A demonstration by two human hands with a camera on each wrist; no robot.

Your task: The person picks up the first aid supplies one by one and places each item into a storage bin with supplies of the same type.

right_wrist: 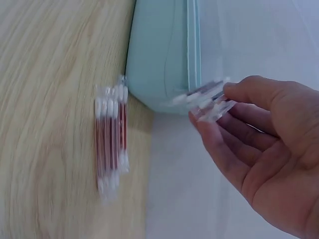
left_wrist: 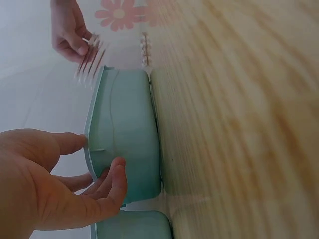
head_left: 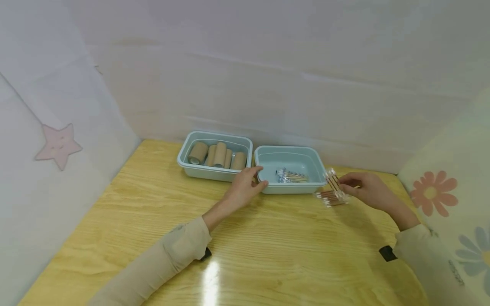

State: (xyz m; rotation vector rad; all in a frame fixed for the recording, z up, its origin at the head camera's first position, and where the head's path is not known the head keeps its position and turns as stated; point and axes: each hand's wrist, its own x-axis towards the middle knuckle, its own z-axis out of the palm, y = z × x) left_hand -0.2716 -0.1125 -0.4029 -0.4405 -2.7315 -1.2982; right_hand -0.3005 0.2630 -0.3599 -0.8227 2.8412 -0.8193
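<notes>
My left hand pinches the left front corner of a pale blue plastic tub, thumb at the rim and fingertips against the outer wall. Inside that tub lies a small pile of thin wrapped swabs. My right hand pinches clear-wrapped cotton swabs with reddish-brown sticks between thumb and fingertips, raised beside the tub's right end. Below them, more wrapped swabs of the same kind lie side by side on the table.
Left of the tub stands a second blue tub with several tan bandage-like rolls. Both are on a wooden table, close to a pale cloth backdrop. Flower decorations mark the right side, and a pink star hangs at left.
</notes>
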